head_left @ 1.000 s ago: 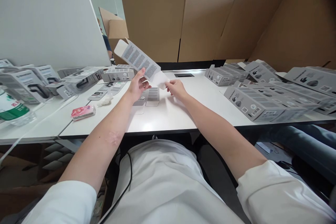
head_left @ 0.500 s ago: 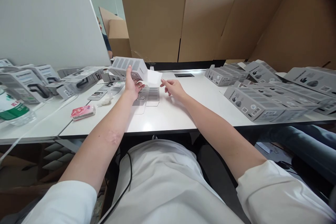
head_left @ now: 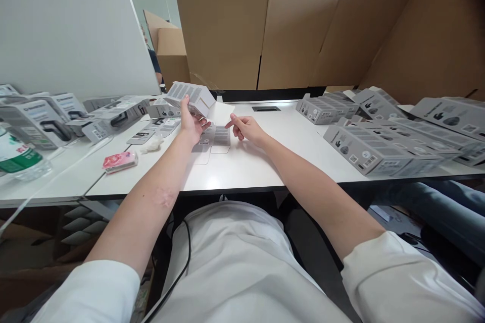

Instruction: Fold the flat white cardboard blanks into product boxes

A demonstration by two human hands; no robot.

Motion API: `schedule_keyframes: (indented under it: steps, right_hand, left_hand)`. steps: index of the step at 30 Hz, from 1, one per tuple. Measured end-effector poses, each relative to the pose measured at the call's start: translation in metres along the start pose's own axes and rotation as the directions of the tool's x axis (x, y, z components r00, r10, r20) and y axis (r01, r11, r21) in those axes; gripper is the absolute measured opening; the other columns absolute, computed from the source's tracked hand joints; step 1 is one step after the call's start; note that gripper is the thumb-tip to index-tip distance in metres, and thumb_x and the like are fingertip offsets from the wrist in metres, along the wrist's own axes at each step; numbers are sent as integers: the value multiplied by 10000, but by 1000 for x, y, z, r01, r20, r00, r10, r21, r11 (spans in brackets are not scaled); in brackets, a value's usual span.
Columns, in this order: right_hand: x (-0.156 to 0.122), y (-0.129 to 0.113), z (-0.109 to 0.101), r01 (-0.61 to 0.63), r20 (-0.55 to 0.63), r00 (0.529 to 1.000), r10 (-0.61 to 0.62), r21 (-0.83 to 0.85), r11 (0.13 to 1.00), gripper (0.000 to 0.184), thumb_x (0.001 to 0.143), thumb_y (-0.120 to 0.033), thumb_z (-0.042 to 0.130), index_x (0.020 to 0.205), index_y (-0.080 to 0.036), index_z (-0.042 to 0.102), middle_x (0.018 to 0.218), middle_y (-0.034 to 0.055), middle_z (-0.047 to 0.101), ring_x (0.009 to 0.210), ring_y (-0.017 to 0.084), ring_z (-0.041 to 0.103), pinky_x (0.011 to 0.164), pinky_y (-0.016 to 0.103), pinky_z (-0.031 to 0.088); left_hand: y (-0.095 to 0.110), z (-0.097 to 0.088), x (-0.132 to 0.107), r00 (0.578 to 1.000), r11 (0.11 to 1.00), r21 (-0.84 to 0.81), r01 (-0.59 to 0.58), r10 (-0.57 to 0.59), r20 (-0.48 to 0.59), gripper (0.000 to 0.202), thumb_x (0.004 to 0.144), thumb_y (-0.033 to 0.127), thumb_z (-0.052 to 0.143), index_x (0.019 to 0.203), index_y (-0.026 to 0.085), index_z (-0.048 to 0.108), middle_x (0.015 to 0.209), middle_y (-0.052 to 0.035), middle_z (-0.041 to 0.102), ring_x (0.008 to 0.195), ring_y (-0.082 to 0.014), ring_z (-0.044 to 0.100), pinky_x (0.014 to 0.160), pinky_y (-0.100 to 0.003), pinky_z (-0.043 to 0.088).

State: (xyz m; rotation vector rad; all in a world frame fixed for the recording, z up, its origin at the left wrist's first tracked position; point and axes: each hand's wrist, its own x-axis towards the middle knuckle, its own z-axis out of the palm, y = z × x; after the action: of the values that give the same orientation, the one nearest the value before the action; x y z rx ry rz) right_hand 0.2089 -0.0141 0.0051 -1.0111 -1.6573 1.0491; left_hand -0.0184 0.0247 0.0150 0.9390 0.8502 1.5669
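My left hand [head_left: 191, 123] grips a small grey-and-white printed carton [head_left: 191, 96], held a little above the white table [head_left: 242, 161] with its open white flap [head_left: 220, 111] pointing right. My right hand [head_left: 244, 128] is just right of that flap, fingers loosely curled with the index finger stretched toward it; nothing is in it. Under both hands lie flat, unfolded cartons [head_left: 215, 137] on the tabletop.
Stacks of assembled grey cartons lie at the right [head_left: 364, 149] and at the left [head_left: 113, 116]. A pink packet [head_left: 119, 160] and a green-labelled bottle [head_left: 17, 154] sit at the left. Large brown cardboard sheets [head_left: 303, 20] stand behind the table. A black cable [head_left: 182, 262] crosses my lap.
The carton was held long and slanted upward in both hands; it has dropped and turned level in my left hand. My right hand has let go and now points at its flap.
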Motion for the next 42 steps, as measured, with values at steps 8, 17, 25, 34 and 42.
schedule_keyframes:
  steps: [8,17,25,34,42]
  right_hand:
    - [5,11,0,55,67,996,-56,15,998,838,1009,-1025,764,911,-200,878,657,-7,671,511,110,450,591,291,482]
    - [2,10,-1,28,95,995,-29,9,1000,770,1098,-933,744,918,-191,845,678,1,695,517,105,482,582,260,486]
    - [4,8,0,25,121,992,-31,49,998,725,1138,-827,781,801,-185,762,636,13,694,474,90,486,521,240,462]
    - [6,11,-1,27,141,990,-32,37,999,755,1160,-828,747,809,-164,821,628,21,695,481,94,500,526,247,452]
    - [7,13,-3,6,102,995,-9,28,1000,721,1177,-725,810,737,-155,798,597,22,674,489,83,484,551,246,437]
  left_hand:
    - [3,5,-6,1000,1000,22,12,-13,19,758,865,1022,721,1074,294,743,761,-20,692,638,-228,643,692,-404,580]
    - [0,4,-5,996,999,-7,31,-31,84,727,848,967,821,1043,275,711,746,27,633,531,-143,450,674,-365,583]
    - [4,9,-13,990,998,-32,57,-52,134,650,896,886,856,1062,275,710,715,39,625,510,-145,440,643,-350,584]
    - [6,10,-15,992,998,-15,67,-65,110,643,891,882,862,1073,283,717,721,31,643,524,-160,509,644,-362,584]
    - [4,10,-14,991,998,13,69,-70,110,658,891,896,847,1098,282,735,840,-17,757,641,-202,655,715,-388,598]
